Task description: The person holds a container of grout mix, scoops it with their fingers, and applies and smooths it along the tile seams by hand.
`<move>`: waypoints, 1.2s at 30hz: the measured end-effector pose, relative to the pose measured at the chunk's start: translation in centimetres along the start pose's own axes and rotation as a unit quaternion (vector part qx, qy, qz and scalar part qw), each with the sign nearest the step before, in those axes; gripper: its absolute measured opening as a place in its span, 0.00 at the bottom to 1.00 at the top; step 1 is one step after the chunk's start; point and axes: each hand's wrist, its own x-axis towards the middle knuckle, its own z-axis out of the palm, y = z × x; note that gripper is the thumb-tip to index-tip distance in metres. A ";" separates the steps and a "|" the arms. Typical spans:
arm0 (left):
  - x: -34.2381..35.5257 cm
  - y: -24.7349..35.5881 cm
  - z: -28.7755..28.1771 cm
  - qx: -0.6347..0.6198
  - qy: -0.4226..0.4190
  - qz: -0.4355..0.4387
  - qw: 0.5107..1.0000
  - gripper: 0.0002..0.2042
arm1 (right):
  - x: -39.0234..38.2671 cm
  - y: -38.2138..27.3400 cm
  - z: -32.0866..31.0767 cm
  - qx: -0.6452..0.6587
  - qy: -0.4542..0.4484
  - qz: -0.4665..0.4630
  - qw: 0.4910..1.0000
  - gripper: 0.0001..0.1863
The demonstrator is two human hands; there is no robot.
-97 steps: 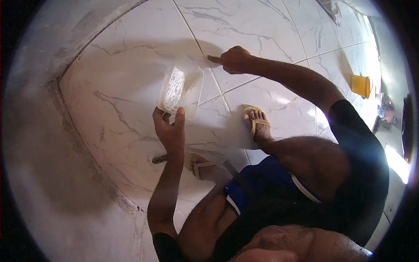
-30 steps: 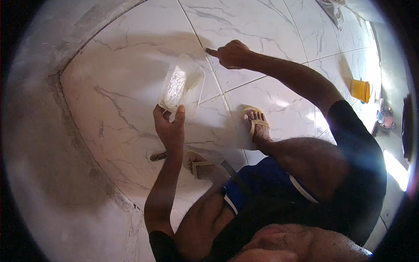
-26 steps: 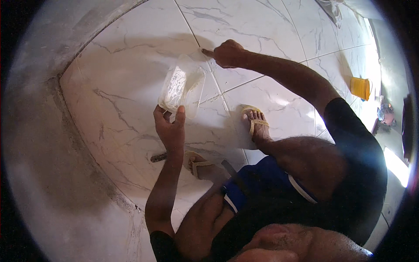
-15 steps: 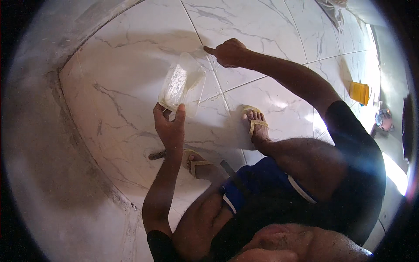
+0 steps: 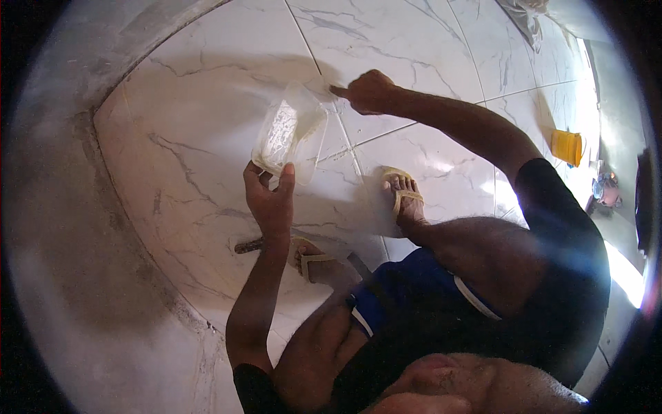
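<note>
My left hand [image 5: 270, 196] grips the near end of a clear plastic container [image 5: 293, 134], thumb at the rim and fingers beneath. Pale whitish residue coats part of the container's inside, which catches a bright reflection. To the right of its far end is my right hand [image 5: 369, 92], index finger stretched out and the other fingers curled. No object shows in that hand. Its fingertip is by the joint between marbled white floor tiles [image 5: 227, 103]; I cannot tell if it touches. A dark, narrow tool-like piece [image 5: 249, 245] lies beside my left forearm, partly hidden by it.
A rough grey concrete surface [image 5: 103, 228] borders the tiles on the left. My feet in yellow flip-flops [image 5: 408, 196] are on the tiles. At the right stands a yellow container [image 5: 567, 147]. A plastic bag [image 5: 527, 21] lies at the far right.
My right hand has moved slightly nearer and to the right, its fingertip staying close to the tile joint. The container has shifted very little in my left hand.
</note>
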 end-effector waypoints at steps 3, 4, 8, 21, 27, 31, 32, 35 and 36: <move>-0.3 0.8 0.1 -0.016 0.001 -0.012 1.000 0.27 | -0.6 0.5 0.8 0.017 -0.007 -0.007 1.000 0.32; -0.3 0.8 0.2 -0.017 0.002 -0.015 1.000 0.27 | -0.6 0.7 1.0 0.022 0.001 0.002 1.000 0.32; 0.2 -0.3 -0.2 0.004 -0.002 0.003 1.000 0.28 | 1.3 1.8 1.5 -0.053 0.186 -0.036 0.980 0.32; 0.4 -0.4 -0.2 -0.009 0.003 -0.008 1.000 0.29 | 0.1 3.1 4.9 -0.098 0.189 -0.119 0.970 0.28; 0.4 -0.5 0.0 -0.004 0.009 0.003 1.000 0.27 | 0.1 3.0 3.9 -0.035 0.195 -0.140 0.970 0.30; 0.2 0.0 0.3 -0.011 0.010 -0.002 1.000 0.27 | 2.2 3.2 3.3 -0.024 0.238 -0.093 0.966 0.30; 0.2 0.0 0.3 -0.011 0.010 -0.002 1.000 0.27 | 2.3 3.3 3.2 -0.002 0.232 -0.090 0.968 0.31; 0.1 0.1 0.2 -0.004 0.017 -0.008 1.000 0.28 | 1.9 2.9 3.5 -0.014 0.210 -0.106 0.972 0.32; 0.1 0.1 0.2 -0.008 0.014 -0.007 1.000 0.28 | 1.6 2.6 3.8 -0.014 0.209 -0.107 0.972 0.32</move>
